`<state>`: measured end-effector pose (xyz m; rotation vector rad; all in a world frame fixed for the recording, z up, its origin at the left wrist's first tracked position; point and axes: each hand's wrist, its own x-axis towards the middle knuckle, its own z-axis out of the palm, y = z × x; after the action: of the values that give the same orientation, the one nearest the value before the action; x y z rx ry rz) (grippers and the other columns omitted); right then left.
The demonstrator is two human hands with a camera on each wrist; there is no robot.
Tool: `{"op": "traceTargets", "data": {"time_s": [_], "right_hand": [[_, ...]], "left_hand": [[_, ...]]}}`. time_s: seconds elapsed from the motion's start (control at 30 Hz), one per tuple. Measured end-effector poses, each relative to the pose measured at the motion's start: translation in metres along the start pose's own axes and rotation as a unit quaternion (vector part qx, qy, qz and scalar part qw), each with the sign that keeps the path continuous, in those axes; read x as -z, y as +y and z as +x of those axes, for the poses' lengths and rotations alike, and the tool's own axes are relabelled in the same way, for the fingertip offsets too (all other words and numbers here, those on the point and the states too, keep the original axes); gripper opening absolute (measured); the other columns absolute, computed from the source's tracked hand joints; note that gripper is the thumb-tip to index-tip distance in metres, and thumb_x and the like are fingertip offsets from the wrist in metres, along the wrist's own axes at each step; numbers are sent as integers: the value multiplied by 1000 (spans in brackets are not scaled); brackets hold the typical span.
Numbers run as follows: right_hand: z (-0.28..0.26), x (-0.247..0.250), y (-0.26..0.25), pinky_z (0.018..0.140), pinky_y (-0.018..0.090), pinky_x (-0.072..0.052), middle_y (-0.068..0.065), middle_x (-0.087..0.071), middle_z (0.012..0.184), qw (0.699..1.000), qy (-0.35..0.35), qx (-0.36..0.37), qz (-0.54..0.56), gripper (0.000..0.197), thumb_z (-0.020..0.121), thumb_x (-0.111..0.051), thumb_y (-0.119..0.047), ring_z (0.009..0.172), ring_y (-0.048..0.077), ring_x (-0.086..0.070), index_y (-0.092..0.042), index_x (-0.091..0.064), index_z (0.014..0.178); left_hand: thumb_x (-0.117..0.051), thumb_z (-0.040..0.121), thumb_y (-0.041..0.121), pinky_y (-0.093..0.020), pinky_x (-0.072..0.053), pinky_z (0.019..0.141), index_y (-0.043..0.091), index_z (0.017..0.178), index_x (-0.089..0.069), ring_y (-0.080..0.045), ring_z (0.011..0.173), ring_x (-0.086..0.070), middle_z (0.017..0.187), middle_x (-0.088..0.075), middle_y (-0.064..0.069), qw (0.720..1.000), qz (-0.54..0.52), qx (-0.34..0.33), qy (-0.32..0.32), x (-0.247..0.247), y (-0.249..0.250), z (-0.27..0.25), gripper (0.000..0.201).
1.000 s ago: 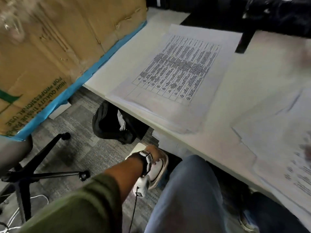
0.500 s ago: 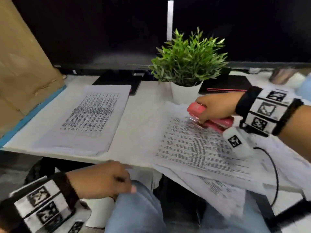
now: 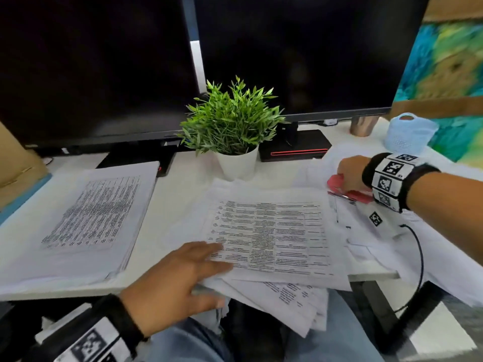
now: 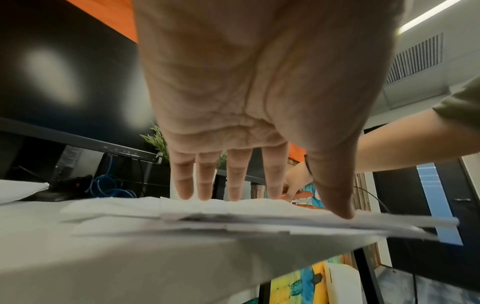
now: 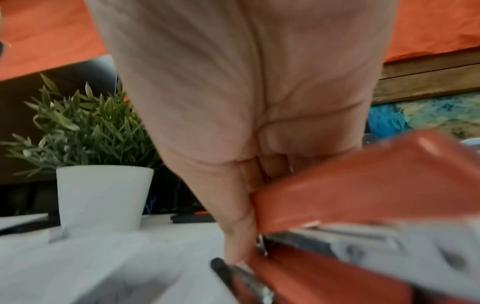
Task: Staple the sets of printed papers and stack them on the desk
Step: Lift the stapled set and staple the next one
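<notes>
At the far left of the desk (image 3: pixel 167 205), a squared stack of papers (image 3: pixel 96 215) is lying, likely finished sets. Near centre, the left hand (image 3: pixel 177 278) is pressing straight fingers (image 4: pixel 235 181) on a loose printed set (image 3: pixel 271 236), probably steadying it. At right, the right hand (image 3: pixel 350 173) is curling around the red stapler (image 3: pixel 347 190), ready for stapling.

An office desk (image 3: pixel 180 194): two dark monitors (image 3: pixel 91 69), printed papers (image 3: pixel 266 236) (loosely piled), a potted plant (image 3: pixel 232 126).
</notes>
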<state>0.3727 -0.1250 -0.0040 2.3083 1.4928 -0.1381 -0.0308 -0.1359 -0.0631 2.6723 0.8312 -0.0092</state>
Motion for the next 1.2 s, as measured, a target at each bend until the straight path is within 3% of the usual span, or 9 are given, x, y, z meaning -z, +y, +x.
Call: {"op": "traceTargets", "data": {"time_s": [0.17,0.3,0.37,0.53,0.63,0.77,0.9,1.1,1.2], "right_hand": [[1,9,-25,99,33,-45,11,-59,128,994,80,73,7,44,94,-50,-37,117,28,-55,-6,-57,126],[-6,18,-73,98,30,-36,-10,-52,122,970,66,222,75,35,91,-57,-48,121,22,-45,-30,-55,121],[-8,17,-95,107,35,-35,-3,-46,137,967,22,241,77,69,83,-63,-59,129,23,-42,-23,-45,138],[-5,11,-121,91,37,-50,8,-63,113,982,-9,190,-18,78,77,-53,-76,103,25,-60,-9,-60,116],[-11,13,-131,80,32,-49,0,-56,73,982,6,181,-51,61,87,-43,-71,75,21,-55,-14,-51,69],[-22,13,-145,72,30,-44,0,-50,69,985,35,161,-57,58,91,-42,-65,78,23,-55,-15,-44,63],[-28,8,-163,72,30,-44,1,-48,70,988,5,155,-9,57,93,-40,-62,79,24,-53,-12,-44,66],[-42,10,-176,81,28,-38,13,-55,126,964,-16,175,198,61,96,-45,-53,105,26,-52,-2,-48,129],[-45,14,-165,73,26,-42,2,-58,108,902,42,174,393,43,91,-59,-46,93,17,-56,-13,-51,117]], "left_hand": [[-49,83,54,-30,-51,90,44,115,-62,-11,108,-58,123,-61,16,994,42,8,97,-14,-10,-6,36],[-45,81,64,-18,-37,54,32,62,-49,-1,59,-45,62,-46,15,984,-6,87,155,-9,10,-15,38],[-42,79,74,-20,-34,51,18,57,-50,-5,50,-45,50,-47,5,985,-59,146,73,-8,18,-21,60],[-47,72,80,-40,-58,86,5,96,-69,-24,77,-71,85,-75,-17,868,-375,286,-153,-14,27,-19,82],[-50,76,67,-43,-57,83,6,108,-61,-29,77,-71,92,-73,-25,789,-511,327,-97,-15,31,-13,69],[-58,87,51,-41,-58,82,-9,114,-59,-32,82,-72,94,-73,-25,703,-632,325,-33,-16,34,-7,66],[-62,92,35,-41,-60,77,-1,113,-65,-36,90,-71,99,-73,-22,684,-662,307,30,-22,45,-4,42],[-57,94,2,-43,-60,77,10,109,-69,-29,86,-73,95,-76,-9,695,-591,304,274,-16,36,-5,21],[-61,94,8,-47,-58,83,6,106,-70,-32,89,-72,99,-74,-16,688,-568,280,355,2,22,-10,15]]}}
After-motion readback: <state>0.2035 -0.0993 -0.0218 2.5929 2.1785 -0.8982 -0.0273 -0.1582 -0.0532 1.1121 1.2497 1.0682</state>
